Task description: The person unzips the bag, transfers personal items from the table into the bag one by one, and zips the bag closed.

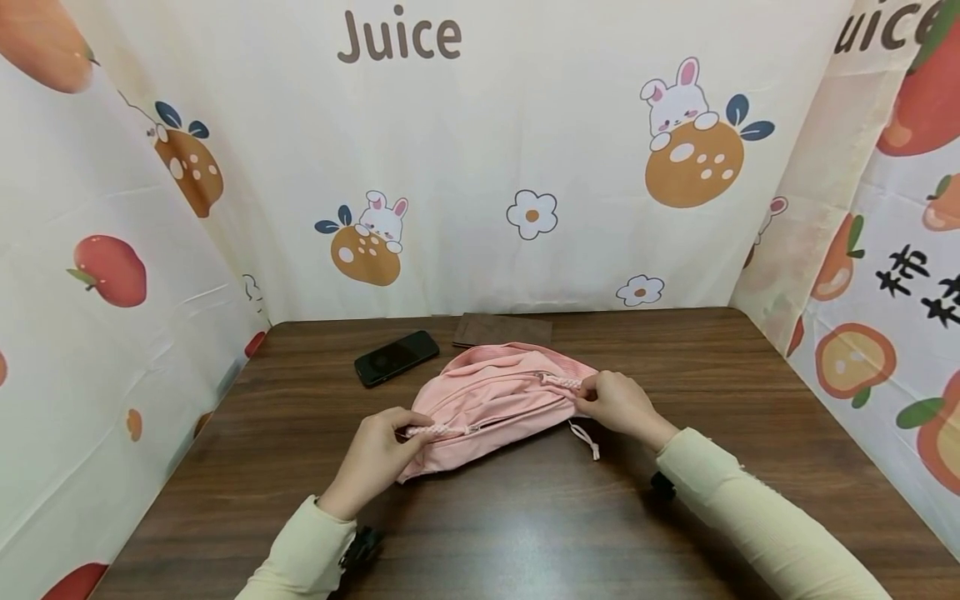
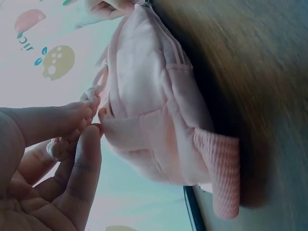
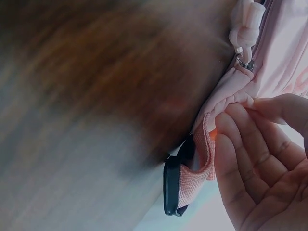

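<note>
A pink waist bag lies on the wooden table, its front facing me. My left hand is at the bag's left side, pinching a braided zipper pull between thumb and forefinger. A dark slit runs along the front zipper, right of that pull's slider. At the right end, my right hand pinches a second braided zipper pull, stretched out from the upper zipper. Below it dangles a looped cord pull. In the right wrist view, a pink webbing strap with a black buckle sits beside the fingers.
Behind the bag, a black smartphone lies at the left, and a flat brown item lies near the table's back edge. Printed curtains enclose the table at the back and sides.
</note>
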